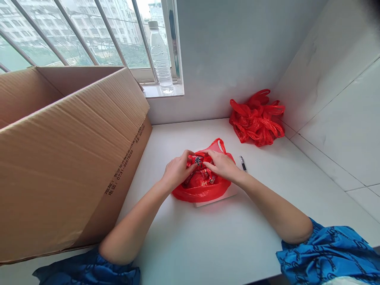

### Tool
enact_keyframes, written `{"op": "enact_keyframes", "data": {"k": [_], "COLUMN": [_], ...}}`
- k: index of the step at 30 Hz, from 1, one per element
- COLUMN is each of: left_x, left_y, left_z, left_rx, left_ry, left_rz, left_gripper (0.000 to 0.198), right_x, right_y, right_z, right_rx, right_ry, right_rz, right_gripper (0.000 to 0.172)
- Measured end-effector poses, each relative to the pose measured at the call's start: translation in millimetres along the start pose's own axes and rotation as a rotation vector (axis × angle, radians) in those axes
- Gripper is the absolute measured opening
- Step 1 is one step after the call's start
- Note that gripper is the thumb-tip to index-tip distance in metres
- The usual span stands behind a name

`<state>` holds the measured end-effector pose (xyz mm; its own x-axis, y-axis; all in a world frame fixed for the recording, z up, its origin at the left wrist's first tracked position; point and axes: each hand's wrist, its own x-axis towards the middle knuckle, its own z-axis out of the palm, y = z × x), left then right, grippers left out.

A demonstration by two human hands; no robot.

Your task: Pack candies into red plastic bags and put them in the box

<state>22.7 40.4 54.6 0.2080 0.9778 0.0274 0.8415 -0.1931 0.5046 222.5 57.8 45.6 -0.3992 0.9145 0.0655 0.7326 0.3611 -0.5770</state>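
Note:
A red plastic bag lies open on the white table, on top of a flat white pad whose corner shows below it. Inside the bag are red snack packets with white lettering. My left hand grips the bag's left side with its fingers curled round the plastic and a packet. My right hand presses on the packets from the right, fingers bent and pinched on the plastic. The two hands almost touch over the bag's mouth.
A large open cardboard box fills the left side. A heap of crumpled red plastic bags lies in the far right corner. A pen rests right of the bag. A clear water bottle stands on the windowsill.

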Motion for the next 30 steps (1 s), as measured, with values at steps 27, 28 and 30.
{"op": "enact_keyframes", "data": {"k": [27,28,30], "left_x": [-6.0,-6.1,-6.4], "left_y": [15.6,15.5,15.3], "left_z": [-22.6,-22.4,-22.2], "left_rx": [-0.774,-0.777,-0.796], "left_ry": [-0.1,-0.101,-0.102], "left_rz": [0.095,0.093,0.092], "left_gripper": [0.034,0.034,0.033], "right_x": [-11.0,-11.2,-11.8], "right_y": [-12.7,-13.3,-14.7], "right_z": [-33.5,-34.0,-35.2], "right_rx": [0.807,0.8,0.782], "right_ry": [0.205,0.207,0.209], "right_rz": [-0.136,-0.136,-0.133], "right_gripper": [0.027,0.028,0.03]}}
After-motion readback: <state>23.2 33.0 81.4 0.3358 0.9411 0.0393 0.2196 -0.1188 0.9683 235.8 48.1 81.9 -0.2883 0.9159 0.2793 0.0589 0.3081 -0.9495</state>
